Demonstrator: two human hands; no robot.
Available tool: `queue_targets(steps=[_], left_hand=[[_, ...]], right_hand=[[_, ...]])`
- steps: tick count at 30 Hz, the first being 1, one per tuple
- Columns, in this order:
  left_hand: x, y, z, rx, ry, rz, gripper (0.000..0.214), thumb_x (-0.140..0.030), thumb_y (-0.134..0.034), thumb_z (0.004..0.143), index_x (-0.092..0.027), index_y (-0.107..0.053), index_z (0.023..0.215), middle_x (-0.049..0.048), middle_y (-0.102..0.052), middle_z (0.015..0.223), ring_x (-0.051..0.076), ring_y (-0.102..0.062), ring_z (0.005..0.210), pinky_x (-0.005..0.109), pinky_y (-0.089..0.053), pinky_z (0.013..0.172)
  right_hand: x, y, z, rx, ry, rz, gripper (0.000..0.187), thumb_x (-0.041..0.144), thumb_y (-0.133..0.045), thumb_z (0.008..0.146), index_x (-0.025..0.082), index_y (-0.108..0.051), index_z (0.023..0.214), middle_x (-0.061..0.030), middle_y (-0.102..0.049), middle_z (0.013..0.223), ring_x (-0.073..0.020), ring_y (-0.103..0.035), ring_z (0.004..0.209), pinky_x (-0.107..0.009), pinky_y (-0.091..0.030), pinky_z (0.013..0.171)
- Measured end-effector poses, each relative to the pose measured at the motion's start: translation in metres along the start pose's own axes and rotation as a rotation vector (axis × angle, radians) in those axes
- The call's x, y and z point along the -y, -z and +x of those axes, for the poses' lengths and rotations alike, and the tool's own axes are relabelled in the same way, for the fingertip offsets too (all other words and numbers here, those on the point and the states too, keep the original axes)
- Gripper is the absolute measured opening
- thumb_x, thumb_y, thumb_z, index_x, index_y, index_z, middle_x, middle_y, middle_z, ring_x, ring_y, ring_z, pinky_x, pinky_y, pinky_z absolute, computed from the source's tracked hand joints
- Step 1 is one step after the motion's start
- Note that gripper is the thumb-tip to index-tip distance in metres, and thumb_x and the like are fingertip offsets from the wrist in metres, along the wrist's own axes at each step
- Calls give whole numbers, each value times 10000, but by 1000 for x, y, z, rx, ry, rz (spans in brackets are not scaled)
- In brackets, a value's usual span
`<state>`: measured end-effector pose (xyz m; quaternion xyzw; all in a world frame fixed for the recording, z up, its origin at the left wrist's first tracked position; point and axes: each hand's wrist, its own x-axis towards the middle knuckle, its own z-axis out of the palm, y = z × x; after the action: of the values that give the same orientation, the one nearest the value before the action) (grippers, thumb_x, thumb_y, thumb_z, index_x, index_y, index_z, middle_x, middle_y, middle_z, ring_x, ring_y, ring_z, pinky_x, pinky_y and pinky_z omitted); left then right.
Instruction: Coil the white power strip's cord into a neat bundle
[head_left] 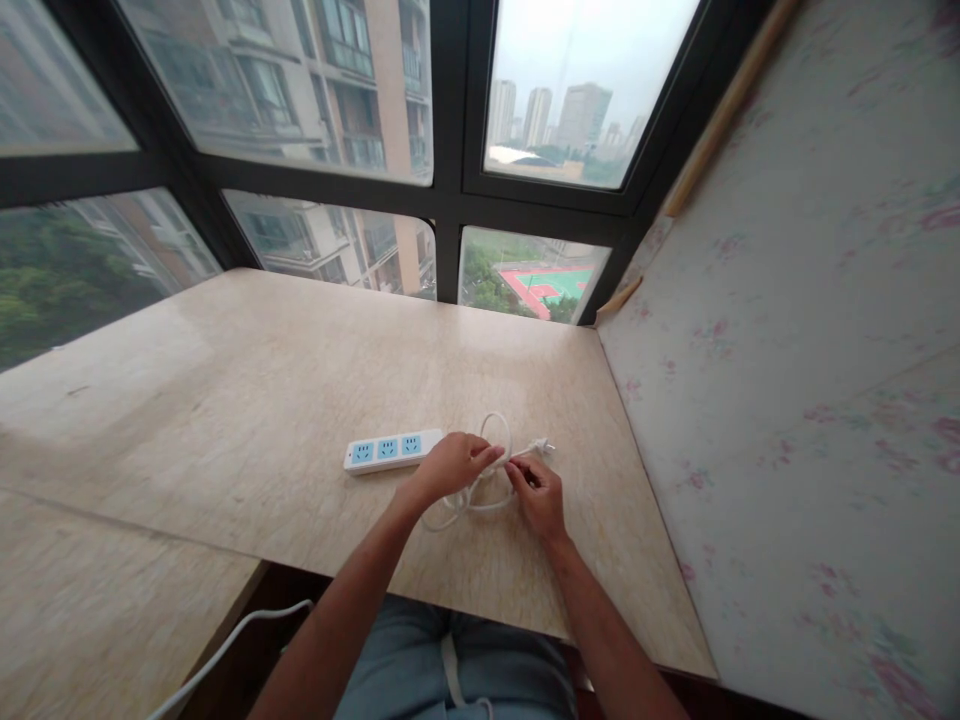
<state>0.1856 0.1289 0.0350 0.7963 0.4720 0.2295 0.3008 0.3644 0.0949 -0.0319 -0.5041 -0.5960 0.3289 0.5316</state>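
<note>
A white power strip [387, 450] with three blue socket faces lies on the stone ledge, left of my hands. Its white cord [491, 506] is looped loosely on the ledge beneath and between them. My left hand [459, 462] reaches over the strip's right end, thumb and fingers pinched on the cord. Close beside it, my right hand [538, 492] has its fingers curled, with the fingertips pinching the cord near the same spot. Just beyond my right hand rests the white plug [541, 447], prongs pointing right. Part of the cord is hidden by my fingers.
The beige stone ledge [262, 400] runs to dark-framed windows [448, 200] at the back. A flower-patterned wall [787, 400] borders it on the right. Another white cable [232, 640] hangs at the lower left, near a gap below the ledge's front edge.
</note>
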Motion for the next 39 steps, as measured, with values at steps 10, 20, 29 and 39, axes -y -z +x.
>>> queue_targets(steps=[10,20,29,39], left_hand=[[-4,-14,16,55,116,131,201,-260,-578,748,-206,-771,757,57,-732,760,173,-631,697,263,-422,644],[21,-17,-13,-270,148,-263,132,-262,-615,702,-145,-674,719,27,-655,670,126,-559,597,227,-407,564],[17,-16,-11,-120,60,-76,225,-275,-527,764,-181,-433,582,-52,-415,554,106,-395,557,243,-250,540],[23,-27,-16,-251,110,-209,316,-424,-523,873,-152,-646,768,-59,-419,550,96,-401,536,234,-274,538]], right_hand=[[-10,-1,1,-83,-102,9,241,400,-639,792,164,-689,790,-21,-640,705,-149,-553,629,-261,-444,599],[-8,-4,2,-188,-233,130,231,378,-654,745,149,-658,776,-7,-613,675,-138,-537,621,-240,-436,570],[-5,-9,-2,-204,-149,104,163,322,-624,761,160,-618,776,27,-536,642,-114,-472,581,-227,-395,544],[-8,-11,-3,-173,-40,17,136,302,-575,794,183,-539,738,46,-457,646,-113,-428,578,-231,-366,536]])
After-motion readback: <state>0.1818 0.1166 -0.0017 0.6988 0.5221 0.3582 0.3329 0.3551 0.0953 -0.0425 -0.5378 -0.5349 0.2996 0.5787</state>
